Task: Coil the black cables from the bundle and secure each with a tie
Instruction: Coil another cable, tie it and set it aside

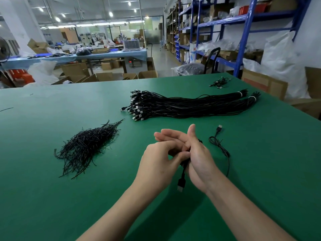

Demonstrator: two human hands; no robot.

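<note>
A black USB cable (182, 178) runs between my two hands above the green table (52, 197). One plug hangs below them. Its other end trails right in a loose loop (219, 145) to a plug lying on the table. My left hand (157, 162) pinches the cable with curled fingers. My right hand (196, 159) stands on edge against it, fingers fairly straight, with the cable wound partly around them. The big bundle of black cables (182, 106) lies beyond my hands. A heap of black wire ties (86, 145) lies to the left.
A few coiled cables (219, 82) lie at the table's far right corner. Cardboard boxes (265, 84) stand off the right edge and several more beyond the far edge. Blue shelving (243, 40) rises behind on the right.
</note>
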